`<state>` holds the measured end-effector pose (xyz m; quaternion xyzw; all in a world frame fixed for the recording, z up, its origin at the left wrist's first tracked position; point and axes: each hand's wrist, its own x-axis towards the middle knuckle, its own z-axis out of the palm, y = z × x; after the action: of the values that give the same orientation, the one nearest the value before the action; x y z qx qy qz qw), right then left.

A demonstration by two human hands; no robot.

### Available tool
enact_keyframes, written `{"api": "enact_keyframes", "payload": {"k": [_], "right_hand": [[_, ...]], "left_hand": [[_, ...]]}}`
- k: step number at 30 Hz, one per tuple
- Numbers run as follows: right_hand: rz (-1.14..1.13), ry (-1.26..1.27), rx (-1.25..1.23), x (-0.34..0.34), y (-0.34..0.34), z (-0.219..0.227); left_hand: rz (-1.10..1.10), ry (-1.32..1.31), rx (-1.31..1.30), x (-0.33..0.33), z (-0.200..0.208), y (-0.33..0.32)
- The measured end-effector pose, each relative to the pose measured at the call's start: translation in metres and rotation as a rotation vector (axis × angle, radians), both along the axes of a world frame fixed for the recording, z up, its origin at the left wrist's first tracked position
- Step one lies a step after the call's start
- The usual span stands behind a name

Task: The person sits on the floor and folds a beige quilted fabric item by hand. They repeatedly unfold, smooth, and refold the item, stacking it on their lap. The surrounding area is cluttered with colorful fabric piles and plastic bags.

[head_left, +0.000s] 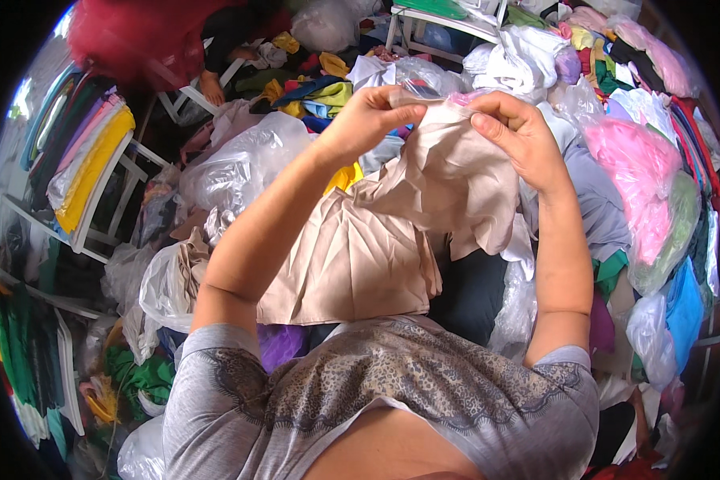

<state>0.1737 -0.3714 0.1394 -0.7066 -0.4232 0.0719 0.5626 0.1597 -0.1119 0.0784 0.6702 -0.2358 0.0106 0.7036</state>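
Note:
A crumpled beige piece of fabric point(456, 180) hangs in front of me, raised above my lap. My left hand point(374, 122) pinches its upper edge between thumb and fingers. At the other end of that edge, my right hand point(522, 132) is closed on the fabric, thumb toward me. More beige cloth point(348, 268), creased in folds, lies spread over my lap. Whether the raised piece and the lap cloth are joined I cannot tell. Something pinkish shows behind the upper edge, mostly hidden.
Heaps of clothes and clear plastic bags point(248, 156) surround me. A pink bag point(636, 172) lies on the right. White racks with folded fabrics point(96, 172) stand on the left, a white stool point(448, 24) at the back. Another person's hand point(211, 86) shows at the far left.

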Motion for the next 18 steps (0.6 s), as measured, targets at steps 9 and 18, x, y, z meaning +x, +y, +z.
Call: {"api": "enact_keyframes", "payload": {"k": [9,18], "right_hand": [[0.012,0.174,-0.279,0.045,-0.011,-0.030],[-0.411,-0.190,-0.264,0.080,0.014,-0.031]], "left_hand": [[0.241,0.067,-0.101,-0.004,0.042,0.078],[0.716,-0.021,0.158,-0.015,0.076,0.148]]}}
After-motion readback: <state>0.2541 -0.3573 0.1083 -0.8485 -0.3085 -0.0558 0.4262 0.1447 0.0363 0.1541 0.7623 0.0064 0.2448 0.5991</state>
